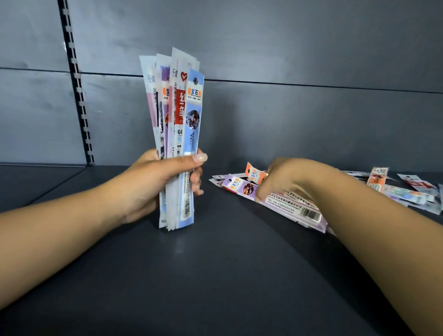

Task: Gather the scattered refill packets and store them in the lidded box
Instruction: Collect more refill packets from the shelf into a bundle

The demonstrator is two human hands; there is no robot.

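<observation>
The left hand is closed around a bundle of refill packets, thumb pressed across the front and fingers wrapped behind, holding them upright with their lower ends touching the dark shelf. The front packet is pale blue with an orange-and-blue Chinese logo near its top, a round picture below it and a barcode near the bottom; behind it a red-and-white packet shows a red heart mark and large white characters, and further left are lilac and pink ones whose print is too blurred to read. To the right, the right hand is curled down over a loose pile of packets lying flat on the shelf — fingertips pressing or pinching at an orange-topped packet, though the exact grip is hidden by the knuckles. A lilac packet in that pile carries a line of Chinese text and a barcode. Further right, more scattered packets lie near the grey back panel, their labels unreadable. A slotted upright strip runs down the panel at far left.
</observation>
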